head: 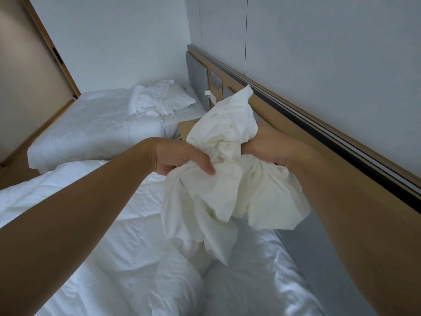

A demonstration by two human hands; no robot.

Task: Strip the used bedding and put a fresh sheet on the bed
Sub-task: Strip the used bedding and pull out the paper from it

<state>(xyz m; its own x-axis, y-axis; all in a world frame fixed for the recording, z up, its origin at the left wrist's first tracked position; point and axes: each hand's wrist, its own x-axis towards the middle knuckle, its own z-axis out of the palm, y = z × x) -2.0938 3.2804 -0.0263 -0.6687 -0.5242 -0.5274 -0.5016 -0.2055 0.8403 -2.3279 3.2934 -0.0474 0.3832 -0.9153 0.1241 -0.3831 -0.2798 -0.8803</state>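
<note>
1. Head view: a bunched cream sheet (227, 179) hangs in the air above the rumpled near bed (102, 224).
2. The left hand (180, 159) curls its fingers round the bunch's left side.
3. The right hand (266, 149) grips the right side, its fingers mostly buried in cloth.

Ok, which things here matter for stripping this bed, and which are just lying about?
Part of the job:
- bunched cloth, gripped by left hand and right hand
- rumpled bedding on the near bed

Lying about:
- far bed, with pillow and crumpled linen
- wooden wall panel
- door
</note>
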